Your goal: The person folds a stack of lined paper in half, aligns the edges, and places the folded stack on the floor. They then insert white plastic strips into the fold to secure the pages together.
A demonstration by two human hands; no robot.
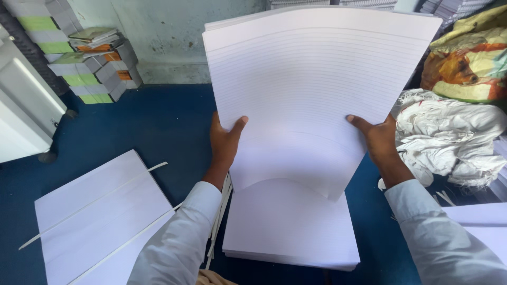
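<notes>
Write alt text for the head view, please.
Both hands, left hand and right hand, hold up a bowed sheaf of ruled paper above a paper stack on a blue floor.

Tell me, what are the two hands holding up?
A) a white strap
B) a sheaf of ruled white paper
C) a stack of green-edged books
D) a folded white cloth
B: the left hand and right hand grip the side edges of a sheaf of ruled white paper, lifted above a flat paper stack.
</notes>
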